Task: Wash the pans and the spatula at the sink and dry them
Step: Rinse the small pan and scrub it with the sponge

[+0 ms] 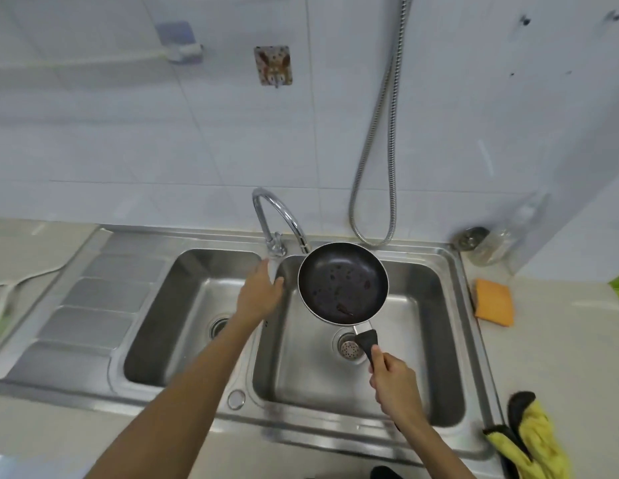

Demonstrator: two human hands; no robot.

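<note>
While aloft — pan beyond right hand

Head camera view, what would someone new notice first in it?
The dark frying pan, spotted with brown bits, stands out, held over the right basin of the steel sink by the right hand on its handle. The left hand reaches to the base of the curved tap. On the counter to the right lie an orange sponge and a yellow cloth.

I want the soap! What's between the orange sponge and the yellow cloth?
Just bare counter between sponge and cloth, in the head view.
</note>
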